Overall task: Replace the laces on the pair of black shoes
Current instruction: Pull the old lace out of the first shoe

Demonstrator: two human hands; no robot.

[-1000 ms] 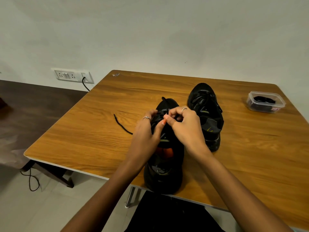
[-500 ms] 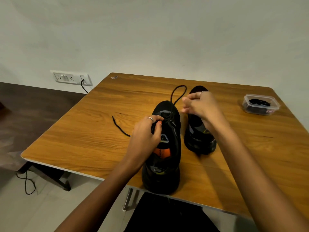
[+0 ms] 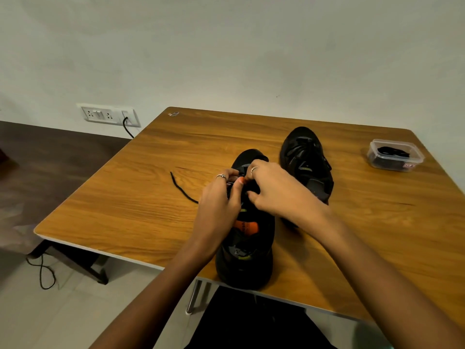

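Both forearms reached in from the near edge of the counter (image 3: 141, 197) and met over the near shoe (image 3: 247, 258), which stood at that edge with its toe pointing away. The left hand (image 3: 219, 205) lay on the shoe's left side, fingers curled, its thumb and forefinger pinching the lace (image 3: 182, 190) at the eyelets. The right hand (image 3: 279, 192) came across from the right, fingers bent down onto the same spot; what it pinched was hidden under its knuckles. Each hand wore a ring. The lace's free end trailed left across the counter, then vanished behind the left hand. The hands covered the eyelets and tongue. The second shoe (image 3: 305, 157) stood just right of the first, farther back, partly behind the right wrist. A clear tub (image 3: 395, 154) holding something dark sat near the far right corner.
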